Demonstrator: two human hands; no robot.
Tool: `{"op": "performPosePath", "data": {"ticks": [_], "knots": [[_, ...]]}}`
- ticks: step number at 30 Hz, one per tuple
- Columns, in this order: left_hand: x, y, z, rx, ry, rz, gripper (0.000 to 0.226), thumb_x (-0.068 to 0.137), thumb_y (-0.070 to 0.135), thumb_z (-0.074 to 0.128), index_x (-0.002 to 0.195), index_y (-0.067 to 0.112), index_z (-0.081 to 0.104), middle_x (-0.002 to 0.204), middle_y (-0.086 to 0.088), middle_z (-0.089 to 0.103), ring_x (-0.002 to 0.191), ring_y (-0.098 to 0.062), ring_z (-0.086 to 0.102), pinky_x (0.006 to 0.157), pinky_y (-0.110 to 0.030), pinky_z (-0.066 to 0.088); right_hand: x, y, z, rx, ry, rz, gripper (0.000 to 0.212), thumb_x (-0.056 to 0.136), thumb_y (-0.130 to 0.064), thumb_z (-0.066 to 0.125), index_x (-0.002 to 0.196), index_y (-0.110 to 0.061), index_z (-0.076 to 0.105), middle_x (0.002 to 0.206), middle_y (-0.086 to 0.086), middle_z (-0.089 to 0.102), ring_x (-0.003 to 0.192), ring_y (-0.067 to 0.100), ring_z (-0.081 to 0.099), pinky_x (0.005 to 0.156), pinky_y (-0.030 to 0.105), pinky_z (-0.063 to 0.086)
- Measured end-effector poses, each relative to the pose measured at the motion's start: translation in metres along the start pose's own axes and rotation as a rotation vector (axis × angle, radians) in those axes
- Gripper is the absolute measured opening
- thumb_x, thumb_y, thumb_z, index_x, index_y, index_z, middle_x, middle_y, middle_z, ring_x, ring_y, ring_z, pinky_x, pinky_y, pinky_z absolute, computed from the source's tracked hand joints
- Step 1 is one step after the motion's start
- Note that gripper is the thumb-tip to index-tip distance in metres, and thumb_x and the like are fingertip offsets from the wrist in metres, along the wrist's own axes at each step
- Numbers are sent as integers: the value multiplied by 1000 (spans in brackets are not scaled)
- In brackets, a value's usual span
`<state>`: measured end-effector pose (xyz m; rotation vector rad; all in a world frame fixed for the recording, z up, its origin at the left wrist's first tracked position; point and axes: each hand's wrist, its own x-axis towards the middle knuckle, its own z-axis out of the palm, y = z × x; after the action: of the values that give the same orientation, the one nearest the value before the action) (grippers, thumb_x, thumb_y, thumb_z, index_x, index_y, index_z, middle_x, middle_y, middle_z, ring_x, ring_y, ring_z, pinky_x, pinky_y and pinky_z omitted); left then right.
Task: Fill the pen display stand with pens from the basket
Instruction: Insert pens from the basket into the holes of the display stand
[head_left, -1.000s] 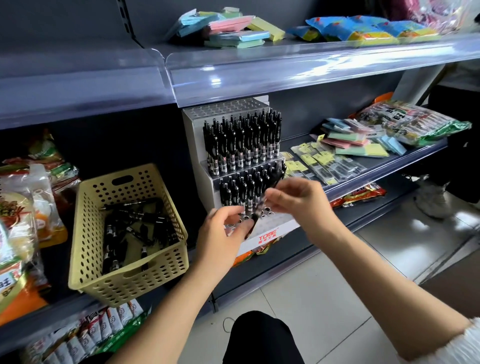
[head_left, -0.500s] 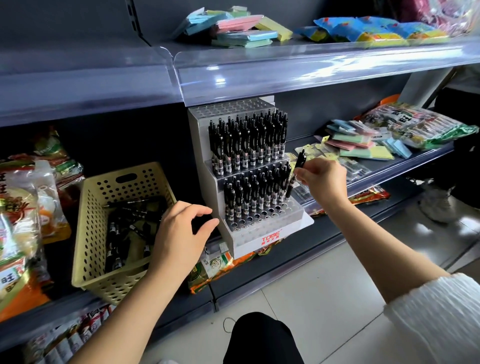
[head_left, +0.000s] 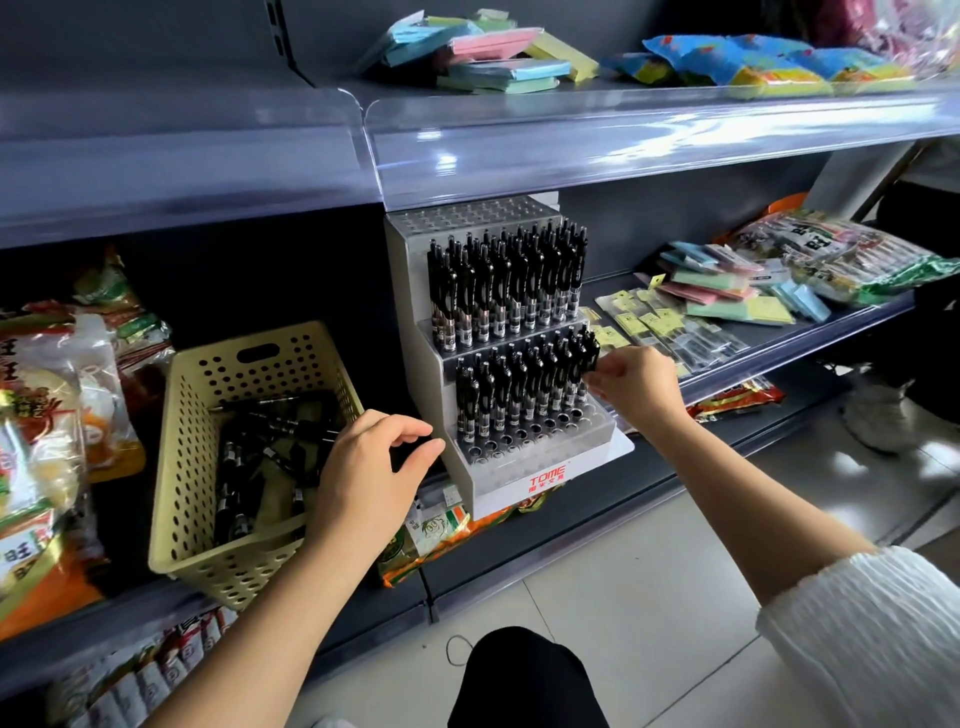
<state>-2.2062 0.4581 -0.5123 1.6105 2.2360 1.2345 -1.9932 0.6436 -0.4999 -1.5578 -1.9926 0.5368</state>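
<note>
Two of the three tiers on the pen display stand (head_left: 545, 475) carry pens. The middle tier looks full and the lower tier is filled across its far rows. Its near rows of holes and the whole top tier stand bare, so the job seems roughly half done, with many holes left to fill. Plenty of loose black pens (head_left: 249, 467) lie in the yellow basket (head_left: 171, 467), which sits on the shelf (head_left: 597, 525) just left of the stand. The right hand (head_left: 636, 387) is at the right end of the lower tier, its grip nearly closed. Its thumb and fingertips pinch a black pen (head_left: 589, 348) that stands upright beside the far rows; whether its tip sits in a hole cannot be told. The left hand (head_left: 363, 478) hovers over the basket's right side, near the stand, its grip half open with fingers loosely curved and nothing visible in it.
</note>
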Motion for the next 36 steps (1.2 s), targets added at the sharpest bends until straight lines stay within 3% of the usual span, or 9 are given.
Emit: {"op": "performPosePath", "data": {"ticks": [6, 9, 11, 15, 19, 22, 26, 30, 36], "knots": [[0, 1, -3, -24, -3, -9, 13, 82, 26, 69, 93, 20, 71, 92, 10, 60, 87, -5, 55, 73, -11, 37, -13, -6, -3, 54, 108, 44, 34, 84, -20, 70, 112, -2, 65, 101, 11, 70, 88, 21, 64, 80, 27, 50], [-1, 1, -8, -57, 3, -12, 13, 82, 25, 69, 94, 20, 71, 94, 10, 60, 84, 0, 53, 70, -6, 37, -36, -22, -5, 138, 230, 17, 30, 84, -19, 68, 111, -4, 65, 92, 5, 69, 86, 19, 64, 86, 33, 52], [-2, 1, -14, -71, 12, -23, 12, 83, 25, 68, 94, 21, 70, 95, 11, 59, 83, 5, 51, 68, -3, 37, -57, -38, -2, 197, 245, -59, 23, 85, -17, 68, 106, -7, 66, 87, -1, 66, 80, 11, 62, 82, 26, 53], [-1, -10, -31, -81, 60, -20, 14, 84, 25, 67, 96, 21, 70, 95, 10, 60, 84, 8, 51, 70, -3, 36, -91, -77, 17, 300, 29, -201, 20, 85, -18, 68, 103, -10, 67, 85, -7, 65, 77, -4, 59, 66, 3, 44], [-1, -29, -58, -25, 134, -43, 14, 85, 25, 66, 96, 19, 71, 94, 10, 58, 84, -2, 54, 74, -14, 38, -106, -115, 43, 356, -144, -277, 21, 85, -17, 67, 104, -8, 67, 82, -8, 65, 73, -4, 58, 64, 3, 42], [-3, -51, -81, 88, 180, -110, 20, 87, 28, 63, 104, 19, 68, 104, 6, 56, 99, -14, 54, 80, -25, 40, -114, -139, 65, 366, -234, -329, 22, 86, -18, 67, 106, -9, 67, 85, -6, 66, 75, -3, 60, 71, 6, 47], [-3, -88, -101, 190, 151, -390, 46, 90, 35, 56, 133, 21, 46, 137, -4, 41, 127, -27, 37, 100, -42, 37, -121, -163, 94, 366, -325, -371, 26, 86, -21, 66, 111, -11, 66, 99, -1, 70, 87, 6, 64, 79, 14, 51], [6, -113, -106, -68, 42, -678, 58, 94, 39, 47, 144, 16, 28, 147, -11, 36, 132, -32, 35, 107, -47, 33, -119, -179, 110, 315, -413, -360, 36, 86, -22, 66, 120, -11, 61, 110, 0, 66, 95, 5, 62, 77, 4, 46], [11, -114, -100, -95, 32, -722, 34, 100, 21, 39, 128, 3, 47, 130, -18, 52, 114, -34, 52, 79, -30, 39, -108, -191, 118, 222, -484, -296, 43, 87, -24, 65, 126, -11, 56, 120, 0, 63, 99, 7, 60, 81, 10, 43]]}}
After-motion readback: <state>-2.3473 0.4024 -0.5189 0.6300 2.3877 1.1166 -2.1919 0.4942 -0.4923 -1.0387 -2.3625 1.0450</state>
